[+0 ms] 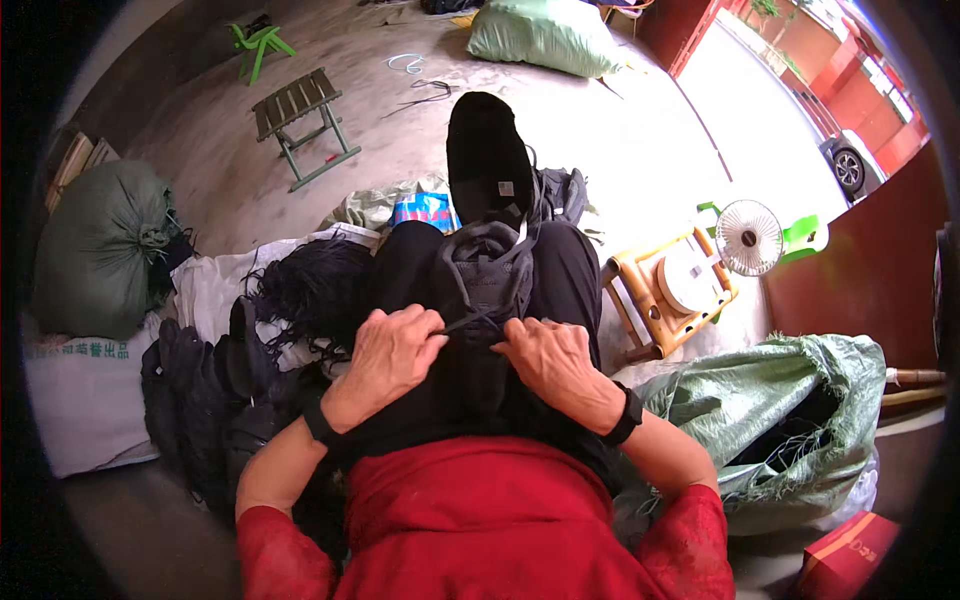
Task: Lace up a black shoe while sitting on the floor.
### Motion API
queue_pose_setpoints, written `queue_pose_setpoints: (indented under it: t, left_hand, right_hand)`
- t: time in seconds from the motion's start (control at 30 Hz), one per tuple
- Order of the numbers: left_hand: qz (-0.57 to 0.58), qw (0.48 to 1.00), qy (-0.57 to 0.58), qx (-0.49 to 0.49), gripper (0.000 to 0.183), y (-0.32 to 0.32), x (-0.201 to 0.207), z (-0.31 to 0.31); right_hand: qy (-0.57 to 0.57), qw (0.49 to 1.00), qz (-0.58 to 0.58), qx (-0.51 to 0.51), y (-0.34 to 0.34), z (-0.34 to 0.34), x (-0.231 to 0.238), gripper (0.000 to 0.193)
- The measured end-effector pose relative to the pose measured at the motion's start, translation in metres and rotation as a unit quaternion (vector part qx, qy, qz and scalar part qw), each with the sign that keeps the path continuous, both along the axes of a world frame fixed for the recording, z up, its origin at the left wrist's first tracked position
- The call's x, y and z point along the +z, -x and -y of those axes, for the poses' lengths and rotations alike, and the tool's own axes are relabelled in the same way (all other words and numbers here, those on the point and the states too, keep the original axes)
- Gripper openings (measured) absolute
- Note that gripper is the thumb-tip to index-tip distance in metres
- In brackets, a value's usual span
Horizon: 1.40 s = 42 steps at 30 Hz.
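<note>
A dark grey lace-up shoe [487,280] lies across my lap between my thighs. From its far end a black sole-shaped piece [484,150] with a small white label sticks up. My left hand [392,362] pinches one end of a black shoelace [468,322] between thumb and fingers, at the shoe's left side. On the other side my right hand [556,362] is closed on the lace too, thumb and forefinger together. The strands cross between the hands, just over the shoe. A heap of black laces [312,290] lies left of my leg.
Several dark shoes [230,375] are piled on white sacking at my left, near a tied green sack [105,245]. An open green woven sack [770,420] stands at my right. Beyond it are a bamboo stool [660,300] and a small fan [749,238]. A folding stool [300,115] stands ahead.
</note>
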State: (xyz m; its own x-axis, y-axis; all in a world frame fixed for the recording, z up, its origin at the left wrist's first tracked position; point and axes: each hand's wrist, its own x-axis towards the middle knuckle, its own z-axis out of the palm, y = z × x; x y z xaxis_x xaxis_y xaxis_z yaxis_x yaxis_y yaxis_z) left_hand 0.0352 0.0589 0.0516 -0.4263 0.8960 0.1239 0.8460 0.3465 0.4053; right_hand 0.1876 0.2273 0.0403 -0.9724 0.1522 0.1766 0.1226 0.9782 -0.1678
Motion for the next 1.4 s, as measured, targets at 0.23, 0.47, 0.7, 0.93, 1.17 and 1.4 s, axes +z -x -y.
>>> queue_pose_setpoints:
  t: [0.23,0.47,0.7,0.93,1.17,1.4]
  left_hand:
    - [0.002,0.978,-0.164,-0.129,0.014,0.021,0.01,0.005]
    - [-0.146,0.98,-0.097,-0.092,0.018,0.021,0.015,0.02]
    - [-0.134,0.983,0.124,0.03,0.026,0.013,0.004,0.028]
    - [0.309,0.932,-0.176,0.066,0.032,0.054,-0.028,-0.003]
    - [0.449,0.846,-0.255,0.134,0.049,0.059,-0.056,-0.062]
    - [0.686,0.691,-0.229,0.014,0.067,0.063,-0.043,-0.071]
  right_hand:
    - [-0.113,0.989,-0.088,0.036,-0.013,0.01,-0.01,0.016]
    - [0.056,0.997,-0.047,-0.031,-0.024,0.01,-0.003,0.019]
    - [0.836,0.535,0.077,-0.093,-0.042,-0.002,-0.001,0.03]
    - [0.727,0.663,-0.054,-0.173,-0.058,0.02,-0.004,0.059]
    - [0.88,0.419,0.053,-0.218,-0.049,0.021,-0.02,0.073]
    - [0.929,0.345,0.018,-0.135,-0.04,0.015,-0.019,0.027]
